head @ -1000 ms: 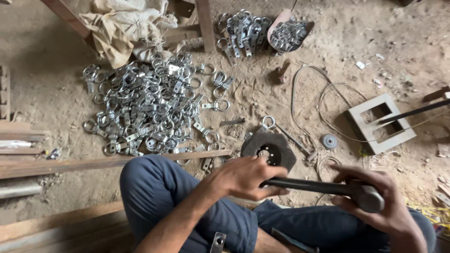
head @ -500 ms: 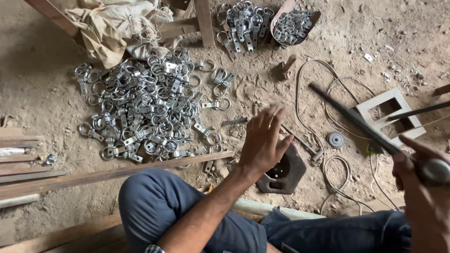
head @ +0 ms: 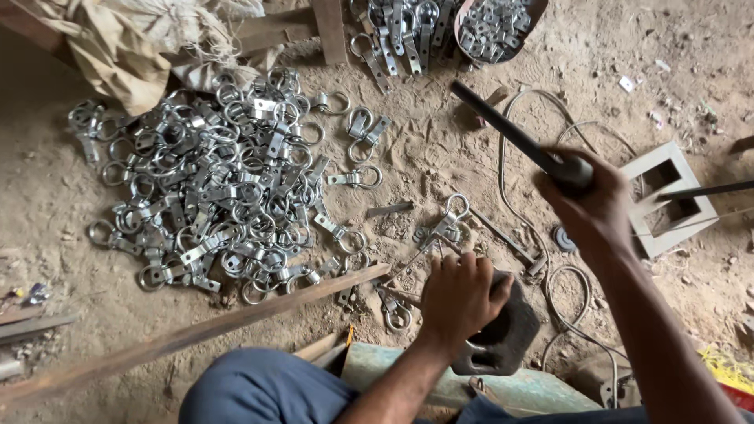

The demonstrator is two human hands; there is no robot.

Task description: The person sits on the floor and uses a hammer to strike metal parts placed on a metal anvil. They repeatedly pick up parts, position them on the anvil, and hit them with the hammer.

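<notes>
Left hand (head: 459,298) cupped, fingers together, on dark metal block (head: 503,334); right hand (head: 597,204) fisted around raised dark rod (head: 503,126); tan sack (head: 118,39) far left.

Left hand (head: 459,297) pressed low; right hand (head: 598,206) raised, fingers clenched.

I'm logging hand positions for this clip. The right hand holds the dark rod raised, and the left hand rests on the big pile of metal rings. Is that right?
Not quite. The head view shows the left hand resting on the dark metal block in front of the knees, not on the pile of metal rings, which lies apart to its left. The right hand does hold the dark rod raised.
</notes>
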